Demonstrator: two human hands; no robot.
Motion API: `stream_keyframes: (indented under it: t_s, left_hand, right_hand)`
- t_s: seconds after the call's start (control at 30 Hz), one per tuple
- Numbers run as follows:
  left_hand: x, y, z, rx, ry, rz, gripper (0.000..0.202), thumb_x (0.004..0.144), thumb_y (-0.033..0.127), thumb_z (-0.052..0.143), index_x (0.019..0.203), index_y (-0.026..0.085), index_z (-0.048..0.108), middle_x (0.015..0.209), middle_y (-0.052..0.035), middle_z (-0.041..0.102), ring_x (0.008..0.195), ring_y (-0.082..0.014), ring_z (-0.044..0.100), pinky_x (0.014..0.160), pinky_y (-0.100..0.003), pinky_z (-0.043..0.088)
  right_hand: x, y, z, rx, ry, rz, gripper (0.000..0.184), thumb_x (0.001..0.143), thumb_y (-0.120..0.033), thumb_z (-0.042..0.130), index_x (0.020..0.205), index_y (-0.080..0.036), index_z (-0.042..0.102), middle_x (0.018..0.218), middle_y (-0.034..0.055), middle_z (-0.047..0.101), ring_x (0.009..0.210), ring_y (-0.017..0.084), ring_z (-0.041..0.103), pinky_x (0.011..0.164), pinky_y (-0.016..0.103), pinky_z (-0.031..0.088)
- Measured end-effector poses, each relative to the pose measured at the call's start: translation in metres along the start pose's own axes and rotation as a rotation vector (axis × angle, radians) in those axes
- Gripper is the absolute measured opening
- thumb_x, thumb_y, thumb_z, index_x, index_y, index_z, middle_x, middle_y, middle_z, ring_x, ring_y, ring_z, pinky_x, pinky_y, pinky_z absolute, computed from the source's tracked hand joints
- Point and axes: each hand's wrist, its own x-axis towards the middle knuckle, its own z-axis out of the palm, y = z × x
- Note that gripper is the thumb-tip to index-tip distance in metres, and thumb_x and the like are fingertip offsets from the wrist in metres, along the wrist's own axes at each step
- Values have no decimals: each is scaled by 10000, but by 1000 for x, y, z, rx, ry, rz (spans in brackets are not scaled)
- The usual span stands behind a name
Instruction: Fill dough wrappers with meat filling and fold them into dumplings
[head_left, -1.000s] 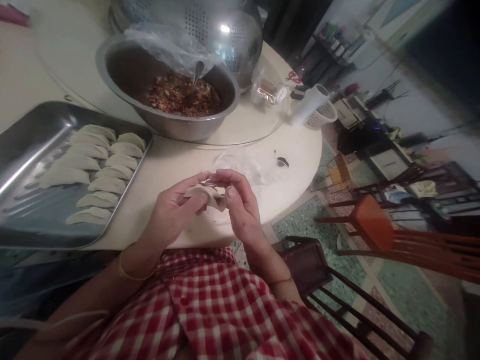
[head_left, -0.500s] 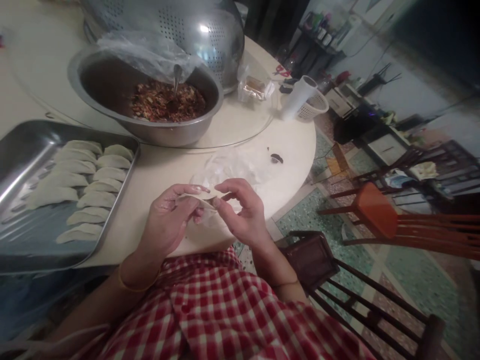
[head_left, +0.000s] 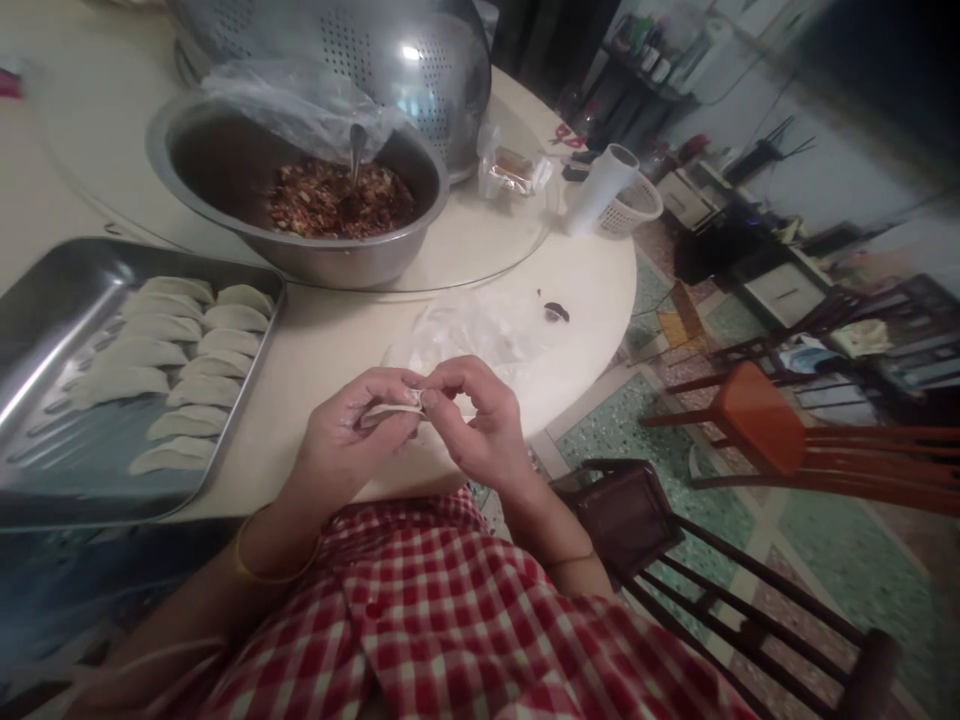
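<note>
Between my two hands is a pale dumpling (head_left: 391,410), folded over and partly hidden by the fingers. My left hand (head_left: 349,425) is closed around its left side, thumb along the near face. At its right end my right hand (head_left: 480,420) pinches the edge between thumb and forefinger. Both hands are just above the near edge of the table, in front of a crumpled clear plastic bag (head_left: 472,325). To the left, a metal tray (head_left: 97,480) bears two rows of folded dumplings (head_left: 199,390).
Behind the tray stands a metal bowl (head_left: 330,262) of dark minced filling (head_left: 337,195) with a spoon (head_left: 356,155) in it. A large colander (head_left: 450,90), a plastic roll (head_left: 600,190) and a white basket (head_left: 634,205) are farther back. Chairs (head_left: 757,415) stand on the right.
My fingertips have drawn together over the dumpling, and its raised far edge is now pinched down. My right hand has shifted slightly left. The view has moved a little.
</note>
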Motion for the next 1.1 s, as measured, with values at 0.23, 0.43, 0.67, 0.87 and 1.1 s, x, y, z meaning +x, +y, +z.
stream_keyframes:
  t_s: [0.23, 0.43, 0.67, 0.87, 1.1]
  left_hand:
    - [0, 11, 6, 94, 119, -10, 97, 779, 186, 689, 827, 194, 606, 924, -15, 733, 476, -61, 587, 444, -188, 510]
    - [0, 16, 10, 213, 200, -20, 138, 779, 225, 691, 914, 203, 669, 815, 17, 726, 493, -68, 602, 466, -168, 523]
    - [-4, 9, 6, 175, 174, 100, 64, 858, 215, 669, 886, 212, 727, 947, -10, 702, 557, -73, 626, 497, -199, 529]
    - [-2, 8, 8, 211, 174, 91, 57, 868, 200, 646, 886, 207, 699, 961, -9, 698, 566, -76, 626, 496, -211, 534]
    - [-2, -10, -1, 343, 96, 228, 151, 891, 170, 642, 994, 259, 707, 1060, -7, 696, 720, -113, 657, 578, -232, 560]
  right_hand:
    - [-4, -2, -4, -73, -53, -70, 125, 942, -172, 554, 947, -220, 669, 901, 32, 690, 893, 158, 652, 812, 337, 565]
    - [-8, -7, -1, -166, -13, -161, 162, 954, -156, 546, 1024, -212, 682, 946, 54, 683, 907, 158, 642, 807, 331, 566]
    - [-11, -2, -9, -191, 109, -186, 249, 940, -166, 562, 1146, -257, 668, 1011, 53, 672, 948, 176, 646, 815, 349, 571]
    - [-13, 1, -14, -89, 80, -21, 58, 896, -208, 660, 938, -216, 698, 856, 21, 709, 799, 145, 651, 737, 306, 559]
    - [-11, 3, -11, -37, 13, 195, 75, 870, -229, 650, 831, -198, 707, 754, -1, 712, 698, 117, 626, 704, 275, 531]
